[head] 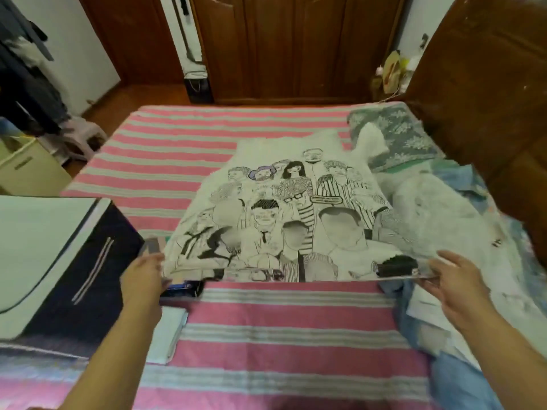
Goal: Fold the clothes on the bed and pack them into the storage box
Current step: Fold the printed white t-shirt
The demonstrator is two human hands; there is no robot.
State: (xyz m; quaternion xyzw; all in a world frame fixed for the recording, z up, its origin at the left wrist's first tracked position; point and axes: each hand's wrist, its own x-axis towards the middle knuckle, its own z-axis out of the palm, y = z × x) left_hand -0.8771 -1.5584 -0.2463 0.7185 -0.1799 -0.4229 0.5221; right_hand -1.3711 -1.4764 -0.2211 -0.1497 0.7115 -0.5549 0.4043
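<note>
On the near half of the bed (266, 321), the left hand (143, 276) at eight o'clock and the right hand (455, 279) at four o'clock each pinch a bottom corner of a white printed T-shirt (284, 220), fingers closed on the hem. The shirt lies flat, its crowd of drawn figures facing up, stretching toward twelve o'clock over the pink-and-grey striped sheet. At nine o'clock sits the dark storage box (80, 261), its pale lid (38, 232) raised. At three o'clock a heap of white and blue clothes (444, 220) lies beside a floral pillow (393, 134). Beyond stand a brown wooden wardrobe (296, 45) at twelve o'clock and a wooden headboard (488, 84) at two.
</note>
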